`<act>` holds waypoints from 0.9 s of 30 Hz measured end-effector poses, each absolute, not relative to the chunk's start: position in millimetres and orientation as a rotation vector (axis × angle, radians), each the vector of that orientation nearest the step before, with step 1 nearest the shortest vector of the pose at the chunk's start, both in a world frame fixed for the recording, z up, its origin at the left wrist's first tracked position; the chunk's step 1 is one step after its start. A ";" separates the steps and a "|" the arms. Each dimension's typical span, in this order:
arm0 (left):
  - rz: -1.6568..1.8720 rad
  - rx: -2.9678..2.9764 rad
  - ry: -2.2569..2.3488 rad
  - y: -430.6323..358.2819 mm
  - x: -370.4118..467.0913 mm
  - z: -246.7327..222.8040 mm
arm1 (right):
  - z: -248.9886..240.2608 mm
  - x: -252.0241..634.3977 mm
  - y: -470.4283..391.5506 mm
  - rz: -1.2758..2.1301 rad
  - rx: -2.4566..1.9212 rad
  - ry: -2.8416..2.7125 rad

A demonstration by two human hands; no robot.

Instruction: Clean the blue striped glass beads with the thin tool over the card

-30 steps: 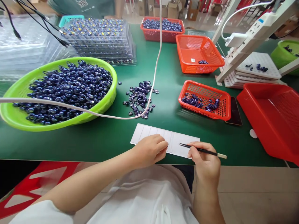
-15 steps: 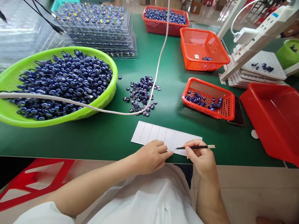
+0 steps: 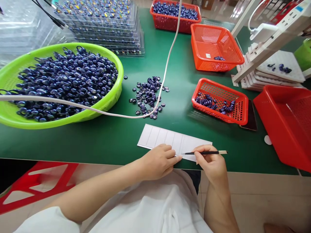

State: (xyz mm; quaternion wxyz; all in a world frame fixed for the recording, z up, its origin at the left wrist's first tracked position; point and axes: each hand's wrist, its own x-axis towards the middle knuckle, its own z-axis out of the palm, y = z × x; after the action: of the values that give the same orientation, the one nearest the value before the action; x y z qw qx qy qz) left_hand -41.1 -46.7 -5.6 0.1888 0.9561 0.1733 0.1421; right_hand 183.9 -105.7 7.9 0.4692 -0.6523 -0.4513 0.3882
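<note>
A white sheet ruled into strips lies slantwise near the table's front edge. My left hand rests over its lower edge, the fingers curled and the index finger stretched along that edge by the tip of the tool. Pinched in my right hand is a pair of thin black tweezers with a pale rear end; their point touches or nearly touches the sheet beside my left fingertip. What lies right under the fingers is hidden. Beyond the sheet is a loose pile of dark blue shiny beads.
A green basket heaped with dark looped pieces stands left. Stacked clear trays sit behind it. Red baskets and a large red bin line the right. A white cable hangs across the view above the beads.
The whole view has shifted slightly. Both hands, the tweezers and the sheet keep almost the same places relative to one another.
</note>
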 end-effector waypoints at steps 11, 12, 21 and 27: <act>0.370 2.697 0.485 -45.7 -39.7 -4.3 | 10.0 180.2 -106.3 0.832 -1.648 -1.006; 0.368 2.699 0.490 -45.8 -39.5 -4.0 | 8.8 181.3 -106.2 0.821 -1.642 -0.980; 0.493 2.562 0.598 -46.0 -37.7 4.0 | 2.8 181.1 -107.5 0.640 -1.352 -0.809; 0.618 2.219 0.851 -21.0 -17.4 17.1 | 5.4 168.7 -95.8 0.531 -1.184 -0.619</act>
State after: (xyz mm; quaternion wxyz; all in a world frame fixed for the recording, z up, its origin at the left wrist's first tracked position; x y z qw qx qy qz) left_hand -17.4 -21.0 17.1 0.3362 0.8511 0.3263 0.2371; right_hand 168.7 -95.8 5.4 0.7526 -0.5423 -0.2835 0.2431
